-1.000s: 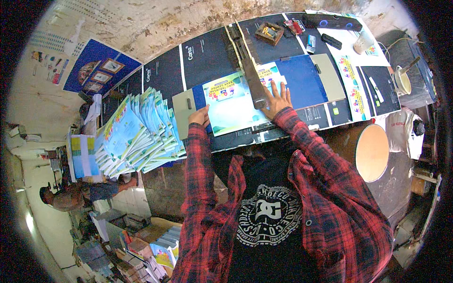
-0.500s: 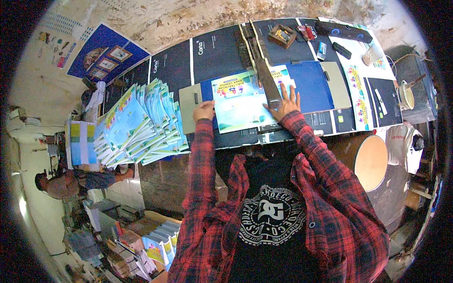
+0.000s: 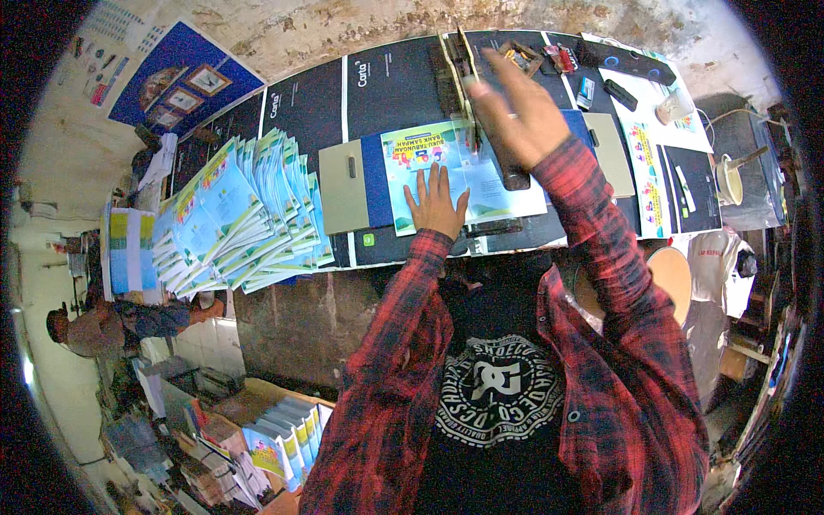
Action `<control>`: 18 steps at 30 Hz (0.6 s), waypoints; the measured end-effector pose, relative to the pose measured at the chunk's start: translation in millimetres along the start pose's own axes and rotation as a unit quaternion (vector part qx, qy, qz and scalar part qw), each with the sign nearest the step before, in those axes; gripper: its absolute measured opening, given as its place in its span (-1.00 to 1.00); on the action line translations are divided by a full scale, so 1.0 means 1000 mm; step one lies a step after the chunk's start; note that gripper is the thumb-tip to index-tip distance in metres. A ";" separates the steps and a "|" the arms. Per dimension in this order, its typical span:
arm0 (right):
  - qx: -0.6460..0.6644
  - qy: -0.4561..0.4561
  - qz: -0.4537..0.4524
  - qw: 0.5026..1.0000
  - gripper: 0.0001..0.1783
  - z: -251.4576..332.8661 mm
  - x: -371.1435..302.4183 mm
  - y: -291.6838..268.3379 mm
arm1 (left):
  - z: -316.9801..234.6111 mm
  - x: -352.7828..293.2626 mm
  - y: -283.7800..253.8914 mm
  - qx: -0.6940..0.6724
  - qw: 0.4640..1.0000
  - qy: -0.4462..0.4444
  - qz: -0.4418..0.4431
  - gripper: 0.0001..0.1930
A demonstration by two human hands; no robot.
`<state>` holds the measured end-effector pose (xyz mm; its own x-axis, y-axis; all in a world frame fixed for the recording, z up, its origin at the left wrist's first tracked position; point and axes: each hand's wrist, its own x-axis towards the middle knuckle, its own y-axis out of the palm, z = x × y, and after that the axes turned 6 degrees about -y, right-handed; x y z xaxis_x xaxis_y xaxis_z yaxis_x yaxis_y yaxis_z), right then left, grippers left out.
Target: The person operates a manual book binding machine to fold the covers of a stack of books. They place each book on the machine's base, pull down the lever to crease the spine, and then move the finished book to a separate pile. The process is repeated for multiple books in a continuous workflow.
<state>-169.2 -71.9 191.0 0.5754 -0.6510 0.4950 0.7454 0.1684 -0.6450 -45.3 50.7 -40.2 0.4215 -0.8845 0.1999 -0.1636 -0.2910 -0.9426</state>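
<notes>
My left hand (image 3: 438, 204) lies flat with spread fingers on an unfolded, colourful printed booklet cover (image 3: 506, 196). Beneath the cover is a blue board with grey ends (image 3: 343, 196). A dark long-arm stapler (image 3: 517, 178) reaches from the back of the table across the cover's right part. My right hand (image 3: 528, 120) is raised above the stapler's arm, fingers stretched and slightly blurred, and grasps nothing that I can see. It hides part of the stapler and the board.
A fanned pile of printed booklets (image 3: 215, 206) lies to the left. At the back right are a wooden box (image 3: 521, 57), a black speaker (image 3: 631, 65) and a plastic cup (image 3: 676, 106). A mug (image 3: 730, 178) stands at the right edge. Another person (image 3: 94, 330) is at far left.
My left hand has moved right from the cover's left edge onto its middle. My right hand has lifted off the cover and risen over the stapler's arm. The view has shifted slightly.
</notes>
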 end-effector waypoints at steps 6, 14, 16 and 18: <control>-0.233 0.053 0.181 0.954 -0.02 0.007 -0.072 0.049 | 0.000 -0.006 0.001 0.011 1.000 -0.010 -0.003 -0.31; -0.156 0.009 0.076 0.985 0.06 -0.027 -0.121 0.092 | -0.001 -0.002 -0.002 -0.010 1.000 -0.017 -0.015 -0.31; -0.068 0.002 0.072 0.995 0.07 -0.027 -0.112 0.082 | 0.000 -0.003 0.002 -0.017 1.000 -0.013 -0.016 -0.32; 0.080 0.003 0.100 0.992 0.00 -0.032 -0.080 0.054 | -0.001 -0.005 -0.002 -0.018 1.000 -0.012 -0.021 -0.31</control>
<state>-185.5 -34.2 98.0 0.7160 -0.5963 0.3631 0.6606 0.4103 -0.6288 -47.7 55.2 -39.4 0.4498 -0.8623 0.2325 -0.1765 -0.3410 -0.9234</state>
